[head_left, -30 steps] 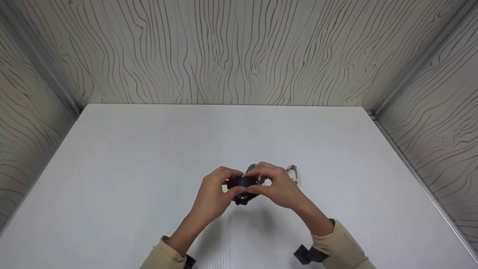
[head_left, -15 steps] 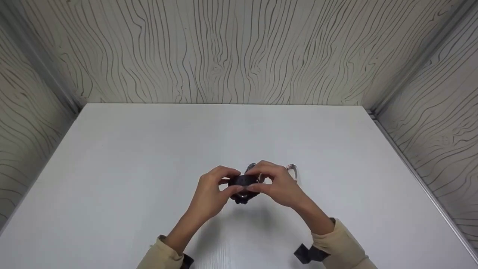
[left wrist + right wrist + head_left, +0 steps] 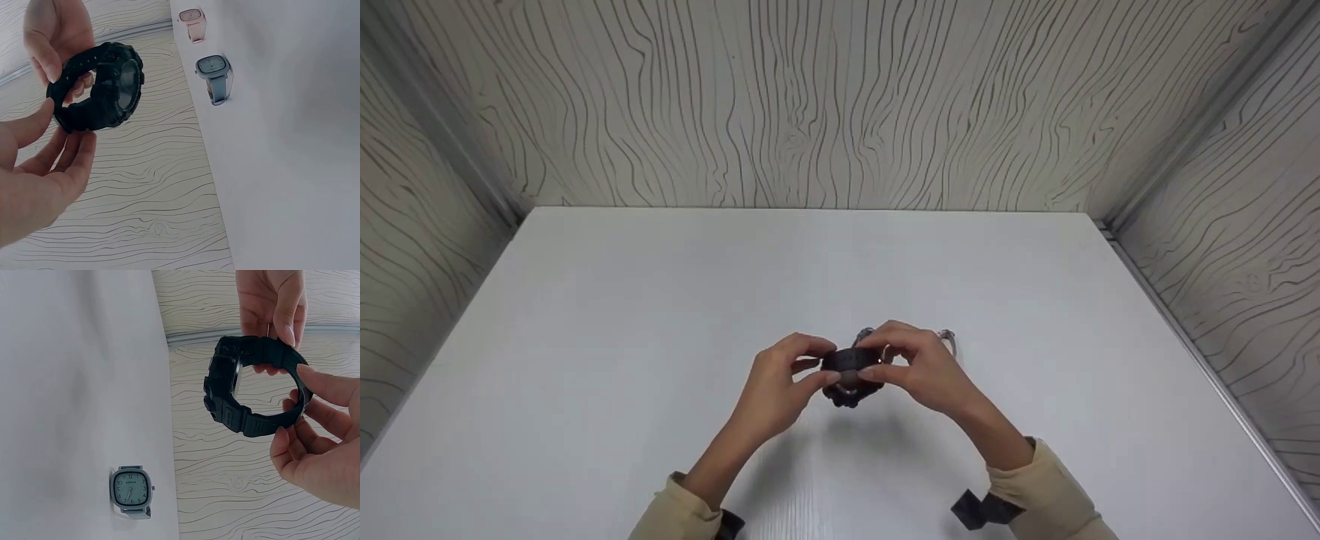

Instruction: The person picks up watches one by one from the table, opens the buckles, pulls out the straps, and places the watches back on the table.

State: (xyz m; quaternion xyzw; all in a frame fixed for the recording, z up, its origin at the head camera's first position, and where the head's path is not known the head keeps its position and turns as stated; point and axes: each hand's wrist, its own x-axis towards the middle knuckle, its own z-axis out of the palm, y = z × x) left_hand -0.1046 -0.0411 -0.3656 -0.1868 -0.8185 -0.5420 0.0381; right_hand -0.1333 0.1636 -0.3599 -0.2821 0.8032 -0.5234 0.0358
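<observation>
Fingers of the left hand (image 3: 776,386) and right hand (image 3: 928,369) pinch a chunky black plastic watch (image 3: 115,84), strap (image 3: 261,426) looped, fastening unclear.

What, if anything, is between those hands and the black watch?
Nothing visible: the left hand and right hand both pinch the black watch. The blue-grey watch and pink watch sit apart on the table.

Your left hand (image 3: 776,386) has shifted slightly left; its thumb now sits apart from the thumb of your right hand (image 3: 924,371), exposing more black watch (image 3: 851,360).
</observation>
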